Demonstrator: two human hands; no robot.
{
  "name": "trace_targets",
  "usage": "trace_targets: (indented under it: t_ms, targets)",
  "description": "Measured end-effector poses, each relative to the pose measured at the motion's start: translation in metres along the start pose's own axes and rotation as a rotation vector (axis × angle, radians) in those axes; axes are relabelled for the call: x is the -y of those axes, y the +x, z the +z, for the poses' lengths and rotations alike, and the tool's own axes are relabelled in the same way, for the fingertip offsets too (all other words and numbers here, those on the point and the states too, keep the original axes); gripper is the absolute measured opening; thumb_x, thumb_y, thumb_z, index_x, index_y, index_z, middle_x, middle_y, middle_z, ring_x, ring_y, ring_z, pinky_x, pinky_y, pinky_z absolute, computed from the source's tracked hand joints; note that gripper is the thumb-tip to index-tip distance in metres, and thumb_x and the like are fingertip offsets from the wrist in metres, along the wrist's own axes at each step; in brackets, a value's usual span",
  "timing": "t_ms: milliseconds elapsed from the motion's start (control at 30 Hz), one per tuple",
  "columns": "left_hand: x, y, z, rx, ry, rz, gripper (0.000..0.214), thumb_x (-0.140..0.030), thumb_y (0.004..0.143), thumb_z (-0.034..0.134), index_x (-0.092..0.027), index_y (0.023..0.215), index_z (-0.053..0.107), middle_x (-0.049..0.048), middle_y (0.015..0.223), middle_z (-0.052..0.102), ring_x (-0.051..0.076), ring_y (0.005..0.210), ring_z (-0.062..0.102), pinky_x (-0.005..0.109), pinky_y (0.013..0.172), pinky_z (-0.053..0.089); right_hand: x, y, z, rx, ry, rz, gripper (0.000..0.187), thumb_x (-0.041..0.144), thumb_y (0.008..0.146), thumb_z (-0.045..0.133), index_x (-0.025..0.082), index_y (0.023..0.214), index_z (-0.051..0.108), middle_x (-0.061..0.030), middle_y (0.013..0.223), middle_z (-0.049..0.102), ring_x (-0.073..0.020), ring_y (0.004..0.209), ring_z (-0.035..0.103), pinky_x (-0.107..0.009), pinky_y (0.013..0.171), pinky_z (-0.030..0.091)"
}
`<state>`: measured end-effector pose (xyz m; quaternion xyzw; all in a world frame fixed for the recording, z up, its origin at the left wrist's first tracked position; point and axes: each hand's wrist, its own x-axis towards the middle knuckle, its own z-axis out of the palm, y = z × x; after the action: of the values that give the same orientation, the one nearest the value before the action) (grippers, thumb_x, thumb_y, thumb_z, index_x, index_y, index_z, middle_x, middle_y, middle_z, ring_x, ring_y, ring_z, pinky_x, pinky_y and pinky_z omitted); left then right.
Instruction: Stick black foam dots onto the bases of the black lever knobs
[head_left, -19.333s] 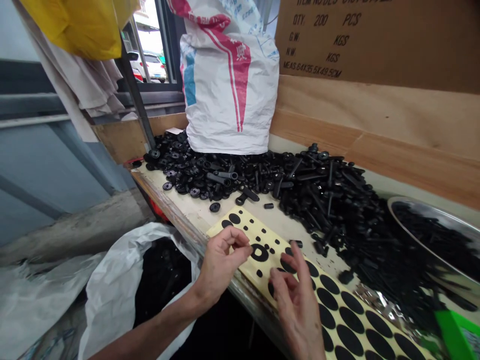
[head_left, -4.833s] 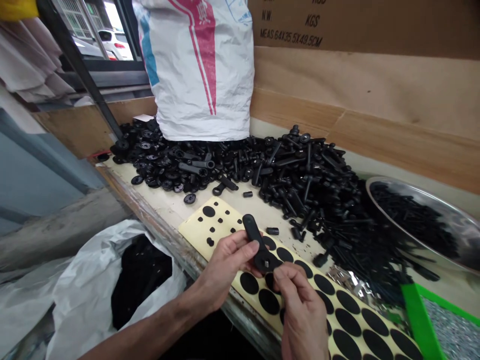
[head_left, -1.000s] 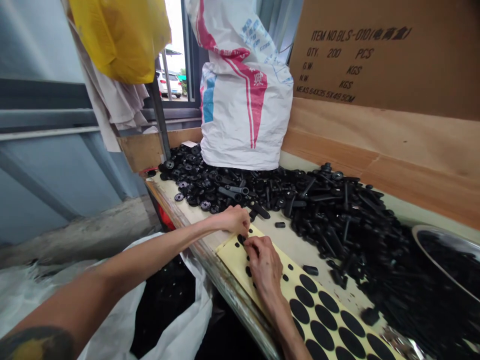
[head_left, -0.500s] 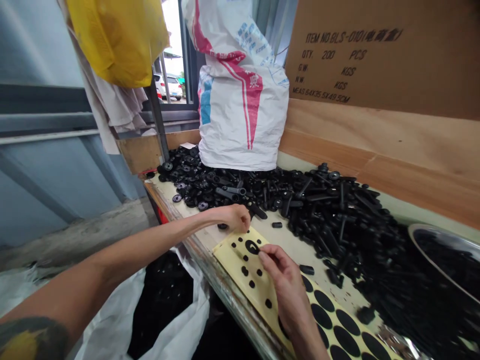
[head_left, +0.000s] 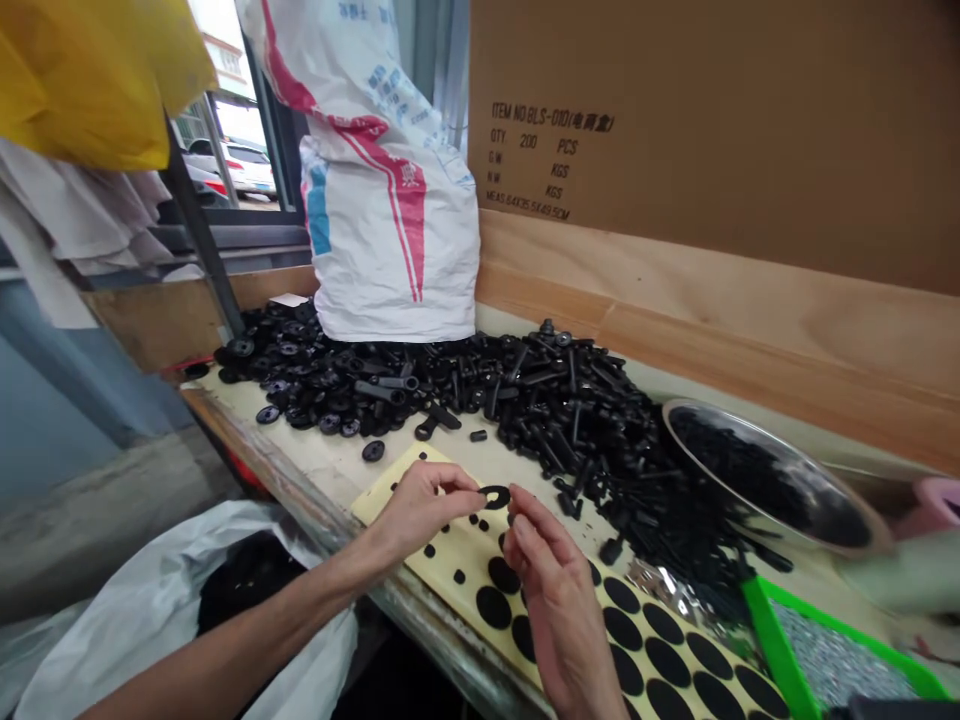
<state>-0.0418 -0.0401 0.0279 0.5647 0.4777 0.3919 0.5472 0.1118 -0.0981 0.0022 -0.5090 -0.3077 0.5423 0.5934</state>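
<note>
1. Pinching a thin black ring [head_left: 496, 497]: left hand [head_left: 424, 505], thumb and forefinger clamped on its left edge.
2. Right hand [head_left: 553, 585]: fingers bent, tips right at the ring's far edge. Can't tell if they grip it or only touch. The two hands are apart, ring between them.
3. Ring position: held up over the pale yellow sheet [head_left: 469, 552], hole facing the camera.
4. The sheet lies flat along the front edge of the bench [head_left: 319, 455]. Rows of large black discs [head_left: 667, 660] on its near half, small black dots [head_left: 459, 577] toward its far end, around and below the left hand.
5. Behind the sheet: wide heap of black parts [head_left: 547, 405], mixed round pieces and lever-like arms. One loose round piece [head_left: 373, 451] sits just off the heap, near the sheet's far corner.
6. Right side: metal bowl [head_left: 829, 500] with dark thin pieces inside; green tray [head_left: 772, 640] of small grey bits; shiny metal clips [head_left: 664, 588] between the sheet and the heap.
7. Back: white sack [head_left: 394, 265] with red print stands at the heap; large cardboard box [head_left: 690, 130] to its right.
8. Below bench, left: white plastic bag [head_left: 112, 625] with black contents, details too dark to read.
</note>
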Motion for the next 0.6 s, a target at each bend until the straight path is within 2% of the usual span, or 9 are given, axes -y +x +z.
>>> trace_targets:
  t_ms: [67, 133, 233, 300, 400, 467, 533, 600]
  targets:
    - [-0.001, -0.001, 0.008, 0.008, -0.098, -0.077, 0.012, -0.029, 0.068, 0.071, -0.017, 0.068, 0.07, -0.0009, 0.066, 0.065, 0.013, 0.065, 0.051, 0.024, 0.065, 0.036, -0.003, -0.002, -0.007, -0.081, 0.027, -0.06, 0.063, 0.045, 0.073, 0.073, 0.03, 0.13, 0.054, -0.0011, 0.109, 0.061, -0.0127, 0.075, 0.056, -0.028, 0.075, 0.047]
    - [-0.001, -0.002, 0.015, 0.016, -0.142, -0.118, 0.011, -0.028, 0.068, 0.071, -0.017, 0.068, 0.07, -0.0008, 0.066, 0.066, 0.013, 0.066, 0.052, 0.024, 0.067, 0.036, -0.006, -0.002, -0.016, -0.163, -0.013, -0.109, 0.06, 0.046, 0.073, 0.073, 0.029, 0.128, 0.055, -0.0003, 0.102, 0.061, -0.0124, 0.073, 0.055, -0.027, 0.072, 0.047]
    - [0.0, -0.005, 0.026, 0.055, -0.17, -0.137, 0.011, -0.029, 0.069, 0.071, -0.017, 0.067, 0.07, -0.0007, 0.064, 0.066, 0.012, 0.065, 0.051, 0.024, 0.066, 0.035, -0.009, 0.0, -0.029, -0.155, -0.18, -0.173, 0.034, 0.047, 0.075, 0.072, 0.021, 0.096, 0.067, -0.0007, 0.084, 0.06, -0.0144, 0.072, 0.054, -0.027, 0.069, 0.046]
    - [0.001, -0.006, 0.033, 0.091, -0.196, -0.15, 0.012, -0.029, 0.069, 0.072, -0.017, 0.068, 0.07, -0.0004, 0.063, 0.066, 0.013, 0.065, 0.052, 0.024, 0.067, 0.036, -0.009, 0.002, -0.035, -0.123, -0.251, -0.241, 0.027, 0.046, 0.076, 0.069, 0.019, 0.078, 0.066, -0.0007, 0.076, 0.059, -0.0152, 0.07, 0.053, -0.027, 0.066, 0.044]
    - [0.002, -0.003, 0.043, 0.149, -0.199, -0.19, 0.014, -0.03, 0.067, 0.074, -0.017, 0.07, 0.071, -0.0003, 0.063, 0.066, 0.013, 0.066, 0.055, 0.024, 0.068, 0.038, -0.007, 0.003, -0.042, -0.149, -0.327, -0.365, 0.025, 0.043, 0.08, 0.065, 0.02, 0.07, 0.062, -0.0008, 0.074, 0.057, -0.0157, 0.068, 0.053, -0.027, 0.063, 0.043]
    - [0.003, 0.003, 0.05, 0.2, -0.138, -0.189, 0.021, -0.037, 0.073, 0.071, -0.017, 0.073, 0.072, 0.0015, 0.069, 0.067, 0.014, 0.068, 0.056, 0.025, 0.068, 0.04, -0.006, 0.0, -0.045, -0.23, -0.435, -0.53, 0.021, 0.036, 0.082, 0.062, 0.021, 0.067, 0.06, -0.0014, 0.076, 0.056, -0.0166, 0.071, 0.054, -0.028, 0.065, 0.044]
    - [0.004, 0.016, 0.059, 0.229, 0.012, -0.094, 0.033, -0.046, 0.083, 0.059, -0.016, 0.08, 0.073, 0.0043, 0.078, 0.069, 0.016, 0.072, 0.058, 0.026, 0.069, 0.042, -0.007, -0.004, -0.046, -0.357, -0.54, -0.759, 0.015, 0.027, 0.082, 0.062, 0.022, 0.068, 0.06, -0.0017, 0.079, 0.057, -0.0173, 0.074, 0.056, -0.03, 0.069, 0.044]
    - [0.005, 0.036, 0.069, 0.179, 0.34, 0.165, 0.039, -0.045, 0.093, 0.044, -0.018, 0.1, 0.071, 0.0059, 0.09, 0.068, 0.017, 0.079, 0.059, 0.027, 0.071, 0.044, -0.011, -0.007, -0.048, -0.491, -0.593, -0.949, 0.01, 0.02, 0.082, 0.061, 0.024, 0.073, 0.059, -0.0022, 0.083, 0.056, -0.0174, 0.076, 0.056, -0.031, 0.072, 0.044]
